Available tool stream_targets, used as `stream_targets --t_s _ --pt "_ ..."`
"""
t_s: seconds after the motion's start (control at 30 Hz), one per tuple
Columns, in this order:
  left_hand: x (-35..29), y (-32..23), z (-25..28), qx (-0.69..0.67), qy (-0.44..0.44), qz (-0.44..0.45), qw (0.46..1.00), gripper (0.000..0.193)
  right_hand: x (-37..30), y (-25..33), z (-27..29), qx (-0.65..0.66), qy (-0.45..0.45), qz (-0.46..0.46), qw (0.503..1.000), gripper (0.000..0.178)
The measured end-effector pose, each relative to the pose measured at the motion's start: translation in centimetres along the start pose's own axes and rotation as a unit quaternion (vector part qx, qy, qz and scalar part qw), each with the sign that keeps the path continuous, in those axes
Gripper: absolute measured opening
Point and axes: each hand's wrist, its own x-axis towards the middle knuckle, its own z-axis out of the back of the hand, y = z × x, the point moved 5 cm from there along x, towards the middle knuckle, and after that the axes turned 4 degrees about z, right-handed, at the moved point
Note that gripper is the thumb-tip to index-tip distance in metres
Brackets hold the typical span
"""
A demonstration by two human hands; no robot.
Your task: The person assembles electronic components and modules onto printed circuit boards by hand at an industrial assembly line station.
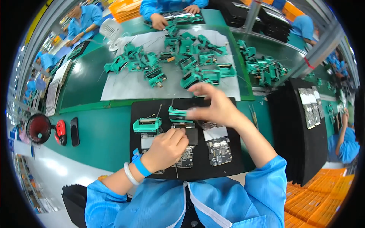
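My left hand (167, 149) rests fisted on a circuit board (185, 159) in the middle of a black foam mat (239, 159), its fingertips pressing at the board's top edge. My right hand (216, 108) pinches a teal plastic module (178, 115) just above that board, fingers spread. A second teal module (147, 124) sits on the mat at the left. Another circuit board (218, 150) with a silver shield lies at the right of the mat.
A heap of teal modules (182, 60) covers a grey sheet (125, 87) behind the mat. Black foam trays (304, 129) stack at the right, orange crates (323, 197) lower right. A dark phone (74, 131) and red fan (38, 128) lie left. Other workers' hands (157, 21) are at the far side.
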Motion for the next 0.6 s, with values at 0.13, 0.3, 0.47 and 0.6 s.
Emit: stream_targets --t_s 0.13,0.3,0.47,0.6 --pt "0.3 -0.1 0.0 -0.031 0.022 0.008 0.999 0.023 1.1 -1.7 -0.6 -0.176 -0.032 0.092 0.98 0.032" --pt "0.0 -0.4 0.3 -0.032 0.024 0.024 0.999 0.025 3.8 -5.1 -4.3 -0.316 -0.018 -0.024 0.948 0.035" --pt "0.8 0.6 0.8 -0.098 0.03 0.062 0.993 0.022 3.0 -6.5 3.5 -0.005 -0.321 0.01 0.947 0.018" --pt "1.2 3.7 2.0 -0.36 -0.018 0.296 0.885 0.016 -1.3 -3.8 9.1 0.256 -0.432 0.111 0.858 0.007"
